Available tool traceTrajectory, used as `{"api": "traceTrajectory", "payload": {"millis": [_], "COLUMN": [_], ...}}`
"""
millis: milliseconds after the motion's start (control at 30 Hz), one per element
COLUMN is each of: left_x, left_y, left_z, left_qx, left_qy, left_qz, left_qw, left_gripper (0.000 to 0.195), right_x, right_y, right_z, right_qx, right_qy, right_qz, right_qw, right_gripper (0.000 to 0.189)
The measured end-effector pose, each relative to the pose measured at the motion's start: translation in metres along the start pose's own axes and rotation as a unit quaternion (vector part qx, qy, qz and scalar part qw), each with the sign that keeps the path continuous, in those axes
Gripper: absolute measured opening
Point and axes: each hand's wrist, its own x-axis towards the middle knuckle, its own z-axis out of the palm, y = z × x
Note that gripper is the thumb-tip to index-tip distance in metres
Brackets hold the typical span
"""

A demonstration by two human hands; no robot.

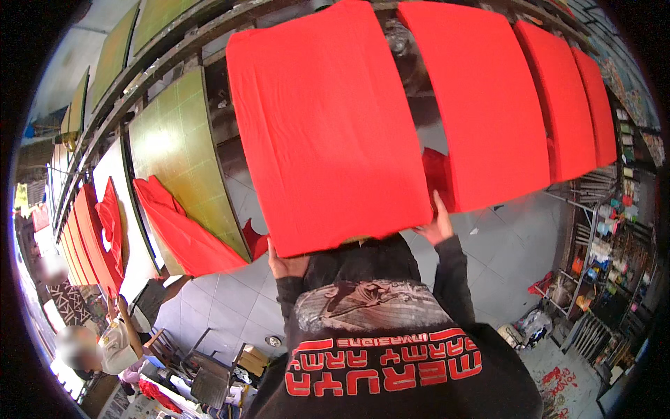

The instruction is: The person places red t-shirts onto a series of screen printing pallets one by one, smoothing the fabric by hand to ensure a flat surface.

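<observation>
A large red fabric piece point(330, 125) is drawn over a flat board directly in front of me, with light creases along its left half. My left hand point(287, 263) grips the fabric at the near left corner, its thumb up along the side edge. At the near right corner my right hand point(438, 222) holds the cloth's edge, and its fingers point up beside the board. Most of the board is hidden beneath the fabric; a small strip shows at the near middle edge. Part of the fingers of both hands is hidden under that edge.
Several more red-covered boards point(487, 105) run to the right. On the left, a bare greenish board point(178, 141) has a red cloth point(183, 235) draped over its near end. Other people point(118, 345) work at far left. A chair point(209, 377) and a shelving rack point(594, 235) stand behind.
</observation>
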Motion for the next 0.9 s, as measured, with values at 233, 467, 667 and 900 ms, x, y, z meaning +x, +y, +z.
{"api": "traceTrajectory", "payload": {"millis": [233,467,667,900], "left_x": [0.052,0.050,0.059,0.060], "left_y": [0.019,0.038,0.041,0.037], "left_z": [-0.066,-0.078,-0.091,-0.087], "left_qx": [0.090,0.044,-0.024,-0.029], "left_qy": [0.032,0.038,-0.004,0.013], "left_qz": [0.161,0.216,0.252,0.260], "left_qw": [0.982,0.975,0.967,0.965], "left_gripper": [0.045,0.048,0.044,0.045], "right_x": [0.043,0.031,0.043,0.049], "right_y": [0.002,0.006,0.002,0.001], "right_z": [-0.034,-0.044,-0.060,-0.060], "right_qx": [0.159,0.153,0.135,0.127], "right_qy": [-0.099,-0.107,-0.107,-0.095], "right_qz": [-0.258,-0.279,-0.248,-0.248], "right_qw": [0.948,0.942,0.953,0.956], "right_gripper": [0.047,0.047,0.041,0.036]}}
